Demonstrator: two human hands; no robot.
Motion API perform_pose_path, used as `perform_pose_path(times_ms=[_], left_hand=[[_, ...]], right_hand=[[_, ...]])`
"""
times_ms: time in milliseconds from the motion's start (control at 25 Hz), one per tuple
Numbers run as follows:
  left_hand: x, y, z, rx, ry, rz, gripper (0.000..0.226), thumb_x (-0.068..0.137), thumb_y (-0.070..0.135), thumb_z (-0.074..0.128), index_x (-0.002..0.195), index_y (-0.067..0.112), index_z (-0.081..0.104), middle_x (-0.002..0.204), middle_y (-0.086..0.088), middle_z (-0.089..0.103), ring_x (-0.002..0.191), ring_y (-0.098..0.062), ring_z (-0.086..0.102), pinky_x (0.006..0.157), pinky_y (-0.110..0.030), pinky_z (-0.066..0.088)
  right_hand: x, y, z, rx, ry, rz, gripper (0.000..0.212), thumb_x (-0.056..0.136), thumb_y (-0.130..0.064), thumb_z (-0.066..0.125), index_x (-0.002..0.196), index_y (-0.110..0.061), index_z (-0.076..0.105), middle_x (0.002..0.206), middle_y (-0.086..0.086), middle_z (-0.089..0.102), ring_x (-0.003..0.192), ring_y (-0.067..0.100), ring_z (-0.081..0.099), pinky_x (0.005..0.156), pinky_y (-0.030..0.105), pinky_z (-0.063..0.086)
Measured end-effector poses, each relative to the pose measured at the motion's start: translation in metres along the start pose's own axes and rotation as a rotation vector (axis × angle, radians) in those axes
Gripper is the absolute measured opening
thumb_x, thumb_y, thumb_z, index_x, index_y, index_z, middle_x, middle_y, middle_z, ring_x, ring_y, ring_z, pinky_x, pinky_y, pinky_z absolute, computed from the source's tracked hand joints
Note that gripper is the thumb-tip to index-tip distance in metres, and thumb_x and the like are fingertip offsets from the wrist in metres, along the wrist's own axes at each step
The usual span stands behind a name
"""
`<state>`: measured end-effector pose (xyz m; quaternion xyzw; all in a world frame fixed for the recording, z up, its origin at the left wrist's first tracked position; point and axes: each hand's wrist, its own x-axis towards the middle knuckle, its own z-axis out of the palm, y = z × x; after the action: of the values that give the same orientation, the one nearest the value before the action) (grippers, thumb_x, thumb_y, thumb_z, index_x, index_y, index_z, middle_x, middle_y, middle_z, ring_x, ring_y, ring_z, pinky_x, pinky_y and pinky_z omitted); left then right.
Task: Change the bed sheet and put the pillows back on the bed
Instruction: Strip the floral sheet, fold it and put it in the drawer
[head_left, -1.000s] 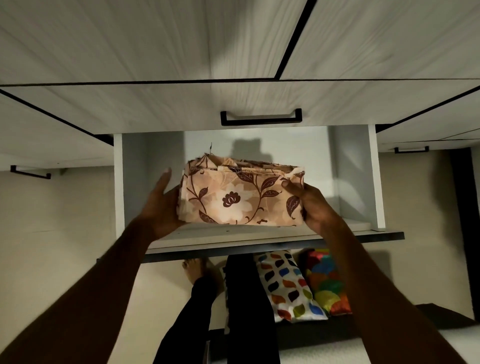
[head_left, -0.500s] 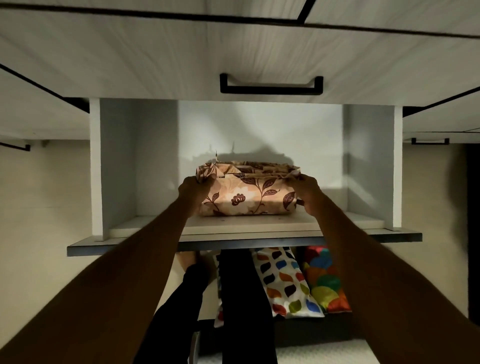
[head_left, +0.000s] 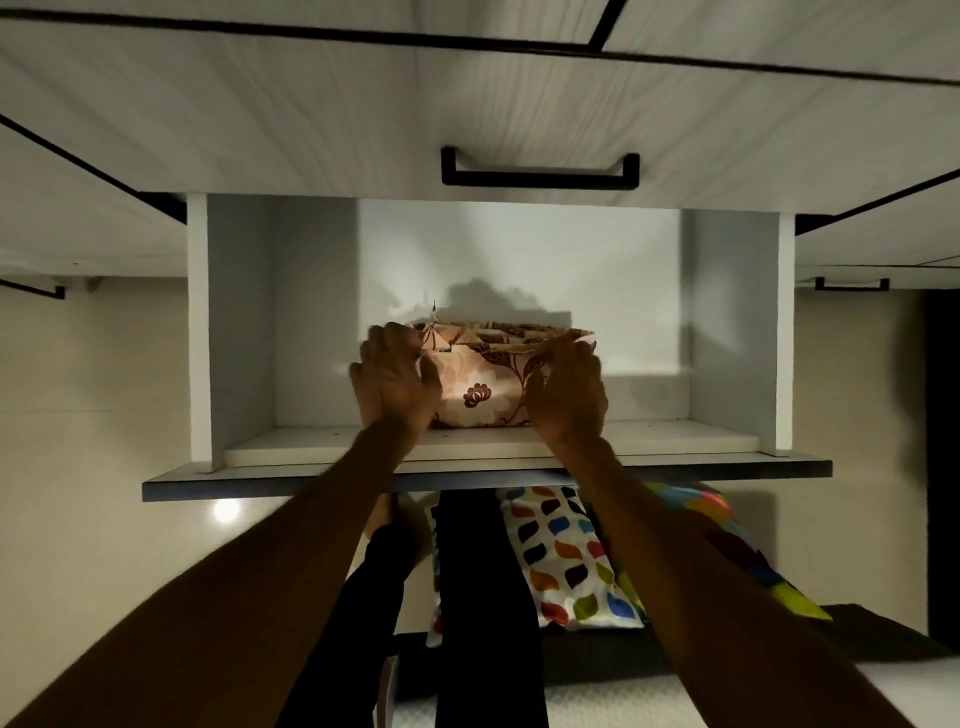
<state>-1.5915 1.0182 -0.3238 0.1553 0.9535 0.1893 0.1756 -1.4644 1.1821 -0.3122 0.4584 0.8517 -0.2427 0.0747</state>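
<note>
Hands are flanking a folded beige floral bed sheet sitting deep on a white cupboard shelf: left hand is pressing its side, fingers spread; right hand is curling fingers over its top edge. Sheet-swapping step, seemingly; the next move is calling for an even two-handed hold.

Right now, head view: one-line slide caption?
Left hand and right hand flank a folded floral bed sheet deep in an open drawer; leaf-print pillow and multicoloured pillow lie below.
</note>
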Motion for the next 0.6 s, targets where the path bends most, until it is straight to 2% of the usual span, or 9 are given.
perform_pose_path(times_ms=[40, 80, 120, 200, 280, 400, 480, 520, 600], left_hand=[[-0.008, 0.009, -0.002, -0.01, -0.073, 0.136, 0.026, 0.092, 0.035, 0.06, 0.116, 0.023, 0.057, 0.126, -0.004, 0.051, 0.118, -0.024, 0.053, 0.09, -0.043, 0.05], [-0.013, 0.017, 0.002, 0.002, -0.22, 0.215, 0.03, 0.091, 0.035, 0.063, 0.12, 0.027, 0.059, 0.133, -0.003, 0.048, 0.126, -0.024, 0.048, 0.093, -0.043, 0.05], [-0.019, 0.023, 0.007, 0.05, -0.376, 0.246, 0.042, 0.091, 0.038, 0.066, 0.131, 0.03, 0.056, 0.143, -0.003, 0.041, 0.135, -0.026, 0.042, 0.097, -0.043, 0.05], [-0.021, 0.026, 0.021, 0.125, -0.585, 0.173, 0.072, 0.093, 0.044, 0.066, 0.155, 0.034, 0.034, 0.161, -0.004, 0.021, 0.151, -0.033, 0.02, 0.109, -0.052, 0.045], [-0.017, 0.023, 0.032, 0.115, -0.68, 0.072, 0.089, 0.093, 0.048, 0.065, 0.164, 0.036, 0.012, 0.17, -0.001, 0.002, 0.158, -0.036, -0.001, 0.119, -0.06, 0.032], [-0.01, 0.012, 0.04, 0.118, -0.709, 0.107, 0.09, 0.095, 0.05, 0.061, 0.165, 0.036, 0.005, 0.172, 0.001, -0.003, 0.159, -0.035, -0.004, 0.123, -0.06, 0.026], [-0.011, 0.008, 0.032, 0.103, -0.706, 0.149, 0.082, 0.097, 0.045, 0.061, 0.164, 0.035, 0.015, 0.172, 0.0, 0.006, 0.159, -0.034, 0.005, 0.122, -0.06, 0.028], [-0.013, 0.007, 0.023, 0.092, -0.707, 0.162, 0.074, 0.099, 0.043, 0.061, 0.162, 0.032, 0.024, 0.17, -0.004, 0.016, 0.157, -0.034, 0.015, 0.121, -0.058, 0.031], [-0.021, 0.001, -0.002, 0.039, -0.703, 0.188, 0.057, 0.101, 0.042, 0.059, 0.153, 0.023, 0.044, 0.159, -0.008, 0.041, 0.144, -0.03, 0.041, 0.113, -0.05, 0.042]], right_hand=[[-0.007, -0.003, 0.002, -0.019, -0.107, -0.018, 0.049, 0.091, -0.023, 0.067, 0.137, -0.024, 0.049, 0.142, 0.007, 0.05, 0.127, 0.03, 0.051, 0.091, 0.045, 0.055], [-0.011, -0.004, 0.004, -0.062, -0.208, -0.022, 0.059, 0.089, -0.027, 0.068, 0.143, -0.027, 0.044, 0.149, 0.008, 0.043, 0.132, 0.034, 0.047, 0.096, 0.049, 0.054], [-0.011, -0.001, 0.006, -0.103, -0.292, -0.02, 0.072, 0.087, -0.032, 0.069, 0.15, -0.032, 0.034, 0.157, 0.008, 0.034, 0.138, 0.038, 0.041, 0.101, 0.054, 0.051], [-0.005, 0.006, 0.01, -0.147, -0.436, -0.003, 0.089, 0.086, -0.038, 0.068, 0.158, -0.04, 0.015, 0.169, 0.005, 0.011, 0.151, 0.041, 0.021, 0.112, 0.063, 0.042], [0.003, 0.013, 0.015, -0.186, -0.578, -0.013, 0.098, 0.087, -0.041, 0.062, 0.162, -0.046, 0.0, 0.173, 0.002, -0.012, 0.157, 0.043, 0.001, 0.12, 0.066, 0.029], [0.012, 0.019, 0.021, -0.204, -0.694, -0.006, 0.103, 0.089, -0.043, 0.061, 0.162, -0.046, -0.012, 0.171, 0.002, -0.026, 0.157, 0.044, -0.015, 0.125, 0.066, 0.013], [0.009, 0.017, 0.015, -0.177, -0.664, -0.002, 0.099, 0.092, -0.038, 0.063, 0.163, -0.045, -0.006, 0.173, 0.002, -0.019, 0.158, 0.043, -0.008, 0.124, 0.065, 0.019], [0.005, 0.015, 0.01, -0.161, -0.622, -0.019, 0.093, 0.093, -0.038, 0.063, 0.164, -0.042, 0.004, 0.174, 0.002, -0.007, 0.158, 0.042, 0.003, 0.122, 0.063, 0.027], [-0.008, 0.008, -0.008, -0.082, -0.518, -0.053, 0.067, 0.097, -0.037, 0.061, 0.158, -0.031, 0.033, 0.167, 0.008, 0.029, 0.149, 0.038, 0.033, 0.113, 0.055, 0.043]])
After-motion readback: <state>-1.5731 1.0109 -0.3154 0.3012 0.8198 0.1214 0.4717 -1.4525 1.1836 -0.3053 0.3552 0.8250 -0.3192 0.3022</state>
